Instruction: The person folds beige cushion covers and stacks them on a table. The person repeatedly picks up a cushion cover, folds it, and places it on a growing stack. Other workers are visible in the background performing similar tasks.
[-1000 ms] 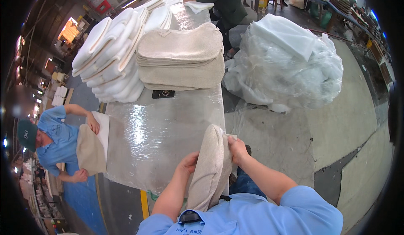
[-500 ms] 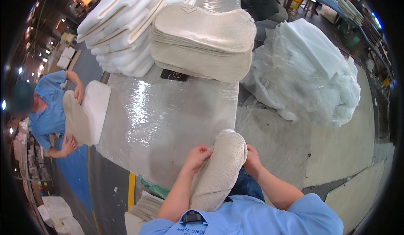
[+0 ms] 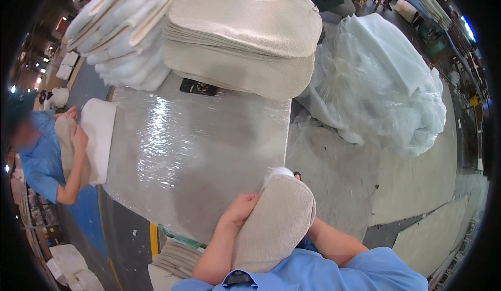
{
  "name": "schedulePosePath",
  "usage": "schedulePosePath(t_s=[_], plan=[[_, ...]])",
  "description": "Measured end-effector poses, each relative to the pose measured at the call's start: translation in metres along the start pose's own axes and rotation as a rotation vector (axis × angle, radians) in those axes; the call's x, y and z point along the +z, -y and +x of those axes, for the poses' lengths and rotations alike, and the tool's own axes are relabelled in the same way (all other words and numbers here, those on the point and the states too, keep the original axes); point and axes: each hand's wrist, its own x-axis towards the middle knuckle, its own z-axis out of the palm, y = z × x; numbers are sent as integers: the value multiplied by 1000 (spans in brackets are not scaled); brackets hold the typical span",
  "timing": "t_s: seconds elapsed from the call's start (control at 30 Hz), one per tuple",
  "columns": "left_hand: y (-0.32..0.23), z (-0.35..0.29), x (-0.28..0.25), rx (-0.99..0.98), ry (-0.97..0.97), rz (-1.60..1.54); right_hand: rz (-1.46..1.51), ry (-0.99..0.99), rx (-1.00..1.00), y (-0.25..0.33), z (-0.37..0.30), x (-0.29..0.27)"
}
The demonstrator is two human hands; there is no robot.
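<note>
A long beige fabric cover (image 3: 274,226) with rounded ends lies tilted in front of my body, its near end against my blue shirt. White padding (image 3: 278,173) sticks out at its far end. My left hand (image 3: 242,207) is closed on the cover's left edge, thumb and fingers pinching the cloth. From the right, my right forearm (image 3: 334,241) passes under the cover, which hides that hand and its fingers. A tall stack of matching beige covers (image 3: 245,25) lies across the far part of the table (image 3: 219,150).
Folded white padding (image 3: 120,30) is piled at far left. A black flat item (image 3: 198,86) lies by the beige stack. Plastic-wrapped white material (image 3: 386,87) bulks at the right. A co-worker (image 3: 44,150) at left handles a beige cover. More beige pieces (image 3: 175,259) lie at lower left.
My right hand has gone from the cover's right edge to behind it. The cover shows broader, with more white padding at its far end. The co-worker's beige cover is now bunched up.
</note>
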Motion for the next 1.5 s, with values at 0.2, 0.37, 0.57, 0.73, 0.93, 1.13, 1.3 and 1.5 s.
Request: schedulePosePath(t_s=[0.2, 0.37, 0.57, 0.73, 0.93, 1.13, 1.3, 1.5], plan=[[-10, 2, 1, 122, -28, -61, -234, -149, -130, -5, 5, 5], [-3, 16, 13, 417, -367, 298, -254, -229, -109, -12, 6, -14], [-5, 30, 22, 575, -451, 297, -281, -299, -97, -26, -3, -31], [-16, 38, 29, 587, -441, 328, -280, -333, -93, -33, -9, -37], [-31, 46, 41, 528, -404, 422, -289, -366, -81, -39, -13, -45], [-37, 56, 52, 519, -381, 438, -305, -382, -85, -44, -14, -53], [-42, 60, 62, 468, -426, 638, -357, -372, -107, -56, -18, -59], [-18, 48, 60, 664, -400, 631, -573, -337, -157, -80, -36, -70]])
